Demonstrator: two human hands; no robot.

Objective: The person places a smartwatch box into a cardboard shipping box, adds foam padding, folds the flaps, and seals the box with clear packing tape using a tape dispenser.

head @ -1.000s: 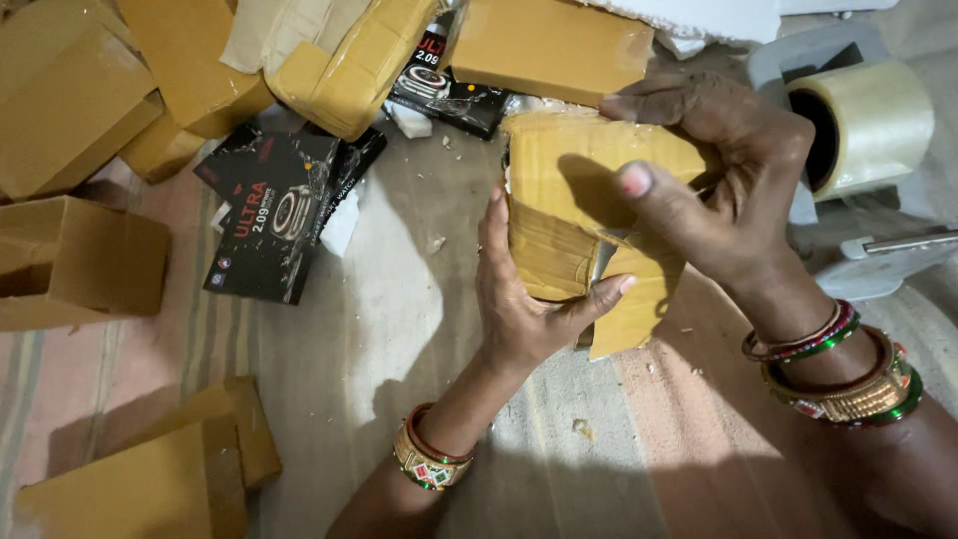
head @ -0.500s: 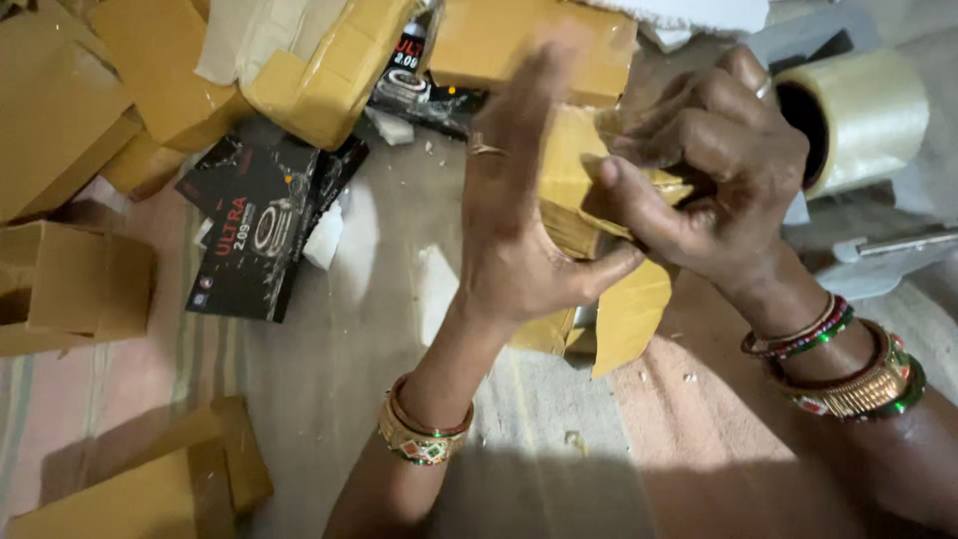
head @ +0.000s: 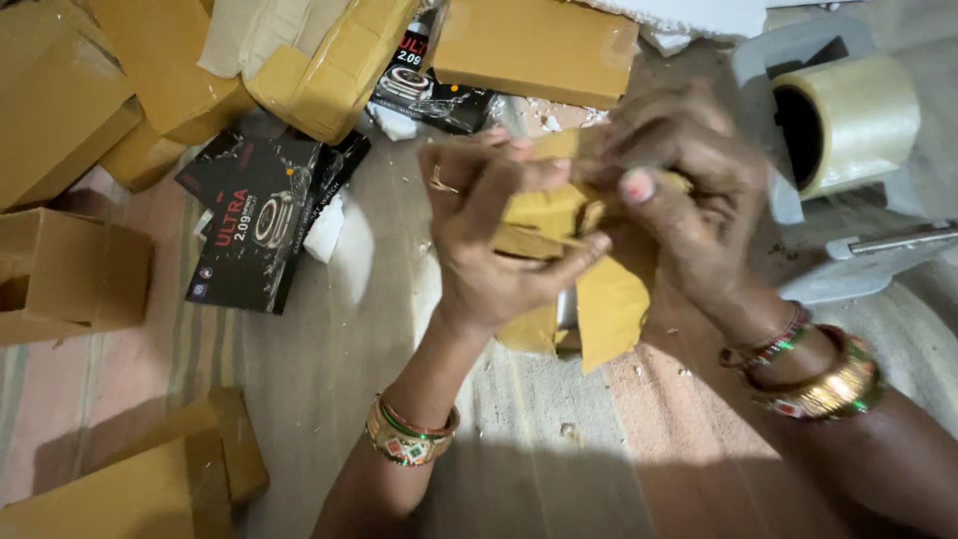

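Lying at the far left, an open brown carton [head: 70, 274] sits beside a black product box [head: 254, 235] on the striped mat [head: 519, 399]. At centre, the left hand [head: 489, 250] has its grip closed around a folded tan cardboard piece [head: 559, 250], held above the mat. The right hand [head: 689, 205] pinches the same piece from the other side. Further right stands a clear tape roll [head: 848, 120] on its dispenser.
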